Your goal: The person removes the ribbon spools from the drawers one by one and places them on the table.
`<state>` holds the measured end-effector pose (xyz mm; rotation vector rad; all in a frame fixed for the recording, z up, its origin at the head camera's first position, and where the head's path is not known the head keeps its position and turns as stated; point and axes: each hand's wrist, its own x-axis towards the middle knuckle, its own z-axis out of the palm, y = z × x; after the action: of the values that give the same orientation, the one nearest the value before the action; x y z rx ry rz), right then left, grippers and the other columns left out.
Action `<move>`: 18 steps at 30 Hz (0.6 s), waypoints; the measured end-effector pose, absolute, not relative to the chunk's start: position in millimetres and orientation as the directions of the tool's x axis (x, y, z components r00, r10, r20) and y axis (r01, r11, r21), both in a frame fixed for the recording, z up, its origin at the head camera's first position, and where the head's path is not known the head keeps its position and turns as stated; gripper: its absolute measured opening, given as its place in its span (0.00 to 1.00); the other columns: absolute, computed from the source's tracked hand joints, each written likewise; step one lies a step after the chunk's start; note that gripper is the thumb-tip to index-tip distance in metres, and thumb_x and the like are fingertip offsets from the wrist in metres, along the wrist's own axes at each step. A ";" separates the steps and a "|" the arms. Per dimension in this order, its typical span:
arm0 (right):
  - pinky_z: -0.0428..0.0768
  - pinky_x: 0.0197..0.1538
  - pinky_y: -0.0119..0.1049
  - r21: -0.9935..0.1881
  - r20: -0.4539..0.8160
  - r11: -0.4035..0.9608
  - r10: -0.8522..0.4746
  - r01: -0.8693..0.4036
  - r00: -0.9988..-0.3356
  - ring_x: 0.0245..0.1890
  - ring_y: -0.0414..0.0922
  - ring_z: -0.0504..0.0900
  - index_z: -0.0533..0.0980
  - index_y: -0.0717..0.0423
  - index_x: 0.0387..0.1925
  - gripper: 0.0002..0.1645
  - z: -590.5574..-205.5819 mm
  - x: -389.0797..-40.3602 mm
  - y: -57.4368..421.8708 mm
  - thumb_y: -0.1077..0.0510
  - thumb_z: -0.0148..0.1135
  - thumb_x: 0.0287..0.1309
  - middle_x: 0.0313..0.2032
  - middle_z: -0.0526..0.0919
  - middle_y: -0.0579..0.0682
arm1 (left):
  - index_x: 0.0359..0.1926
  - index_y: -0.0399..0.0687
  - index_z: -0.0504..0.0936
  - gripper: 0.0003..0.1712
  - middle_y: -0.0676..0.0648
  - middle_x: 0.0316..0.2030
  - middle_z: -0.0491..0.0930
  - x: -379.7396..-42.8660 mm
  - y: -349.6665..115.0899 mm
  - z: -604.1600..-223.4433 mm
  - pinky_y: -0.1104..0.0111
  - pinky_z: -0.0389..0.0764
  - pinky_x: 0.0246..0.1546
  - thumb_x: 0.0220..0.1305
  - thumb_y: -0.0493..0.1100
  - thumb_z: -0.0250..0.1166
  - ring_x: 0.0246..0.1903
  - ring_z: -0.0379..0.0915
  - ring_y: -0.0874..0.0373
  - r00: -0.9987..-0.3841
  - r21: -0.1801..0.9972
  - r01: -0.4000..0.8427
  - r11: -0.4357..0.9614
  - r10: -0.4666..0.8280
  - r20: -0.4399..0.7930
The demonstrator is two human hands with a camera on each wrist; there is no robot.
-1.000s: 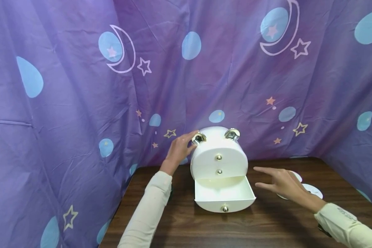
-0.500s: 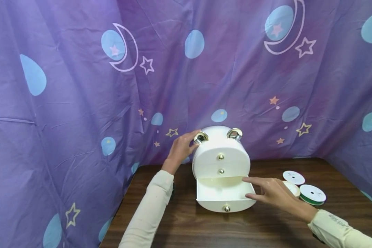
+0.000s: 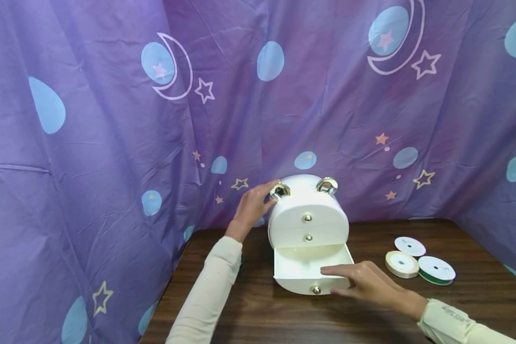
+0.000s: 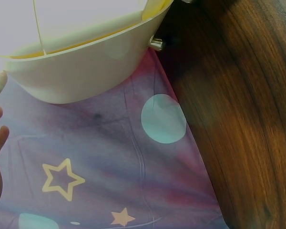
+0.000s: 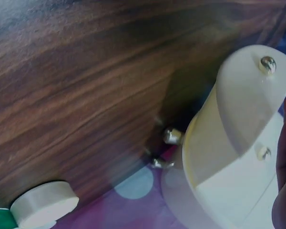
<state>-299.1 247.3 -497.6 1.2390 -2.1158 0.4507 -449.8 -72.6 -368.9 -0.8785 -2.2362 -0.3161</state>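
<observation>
A white round-topped drawer box (image 3: 307,210) with gold knobs stands on the table, its bottom drawer (image 3: 301,285) pulled out. Inside that drawer I see only its bare white floor. My left hand (image 3: 252,205) holds the box at its upper left, thumb and fingers around the left gold ear (image 3: 280,190). In the left wrist view, several fingers show at the left edge beside the box. My right hand (image 3: 367,283) is at the right part of the drawer front, extended fingers above its top edge and thumb lower in front; contact cannot be told.
Three ribbon spools lie right of the box: a white one (image 3: 410,246), a cream one (image 3: 402,263) and one with green ribbon (image 3: 436,270). A purple patterned curtain (image 3: 241,119) hangs behind the dark wooden table (image 3: 258,315). Something dark sits partly hidden behind the left sleeve.
My right hand has moved left and down from beside the box to the drawer front, uncovering the spools. The left hand stays at the ear; the head view shifts slightly.
</observation>
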 end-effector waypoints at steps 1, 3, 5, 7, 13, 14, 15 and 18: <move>0.78 0.29 0.16 0.031 0.670 0.487 -0.658 -0.873 -0.343 0.26 0.18 0.75 0.84 0.41 0.59 0.35 -499.1 -298.9 245.7 0.50 0.85 0.45 0.49 0.89 0.34 | 0.73 0.55 0.74 0.39 0.46 0.62 0.82 -450.0 -72.6 -369.1 0.63 0.88 0.51 0.63 0.48 0.76 0.53 0.84 0.49 -0.523 -0.027 0.672 0.740 0.500 0.690; 0.82 0.33 0.19 0.050 0.666 0.476 -0.671 -0.878 -0.326 0.31 0.22 0.82 0.84 0.40 0.59 0.36 -501.9 -298.8 242.8 0.50 0.86 0.44 0.51 0.89 0.35 | 0.74 0.55 0.74 0.39 0.46 0.62 0.82 -450.5 -72.4 -369.5 0.62 0.88 0.51 0.64 0.48 0.76 0.53 0.84 0.49 -0.525 -0.022 0.673 0.739 0.499 0.690; 0.85 0.37 0.22 0.053 0.670 0.461 -0.674 -0.886 -0.311 0.37 0.26 0.86 0.84 0.40 0.58 0.35 -504.5 -298.8 240.0 0.51 0.86 0.44 0.51 0.89 0.36 | 0.74 0.55 0.74 0.39 0.46 0.62 0.82 -450.9 -72.5 -370.2 0.62 0.88 0.51 0.64 0.48 0.76 0.53 0.84 0.49 -0.527 -0.019 0.674 0.738 0.499 0.688; 0.84 0.36 0.20 0.057 0.672 0.446 -0.678 -0.893 -0.296 0.35 0.26 0.85 0.85 0.41 0.57 0.34 -506.7 -299.1 237.5 0.51 0.85 0.44 0.50 0.89 0.36 | 0.74 0.55 0.74 0.39 0.46 0.62 0.82 -450.9 -72.6 -370.8 0.62 0.88 0.52 0.64 0.48 0.76 0.53 0.84 0.49 -0.529 -0.016 0.674 0.739 0.498 0.687; 0.85 0.39 0.21 0.085 0.665 0.408 -0.703 -0.909 -0.253 0.35 0.27 0.86 0.85 0.41 0.57 0.37 -514.0 -301.0 232.8 0.54 0.87 0.39 0.51 0.89 0.34 | 0.73 0.55 0.74 0.38 0.47 0.62 0.82 -450.5 -72.0 -370.6 0.62 0.87 0.52 0.63 0.48 0.77 0.54 0.84 0.49 -0.528 -0.015 0.672 0.741 0.493 0.692; 0.86 0.41 0.23 0.098 0.666 0.400 -0.707 -0.911 -0.239 0.38 0.29 0.87 0.85 0.41 0.57 0.38 -515.5 -301.4 232.4 0.54 0.88 0.38 0.51 0.89 0.34 | 0.73 0.55 0.74 0.38 0.46 0.62 0.82 -450.6 -71.8 -370.4 0.62 0.87 0.52 0.63 0.48 0.77 0.54 0.84 0.49 -0.528 -0.016 0.671 0.741 0.492 0.692; 0.87 0.42 0.26 0.112 0.666 0.396 -0.711 -0.911 -0.227 0.40 0.31 0.88 0.85 0.41 0.57 0.38 -517.1 -302.0 232.2 0.54 0.88 0.38 0.51 0.89 0.35 | 0.73 0.55 0.75 0.38 0.46 0.62 0.82 -450.5 -71.7 -370.1 0.62 0.87 0.52 0.63 0.48 0.77 0.54 0.84 0.49 -0.528 -0.016 0.670 0.742 0.491 0.692; 0.88 0.42 0.28 0.153 0.662 0.382 -0.724 -0.911 -0.192 0.41 0.33 0.89 0.85 0.43 0.57 0.37 -521.9 -304.1 232.0 0.55 0.87 0.39 0.52 0.89 0.36 | 0.73 0.55 0.75 0.38 0.47 0.62 0.82 -450.4 -71.7 -369.9 0.62 0.88 0.52 0.63 0.47 0.77 0.54 0.84 0.49 -0.525 -0.020 0.669 0.743 0.491 0.695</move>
<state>-304.1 232.0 -521.9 1.4031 -1.9794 0.3610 -450.4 -71.7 -369.9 -0.8682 -2.2348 -0.3250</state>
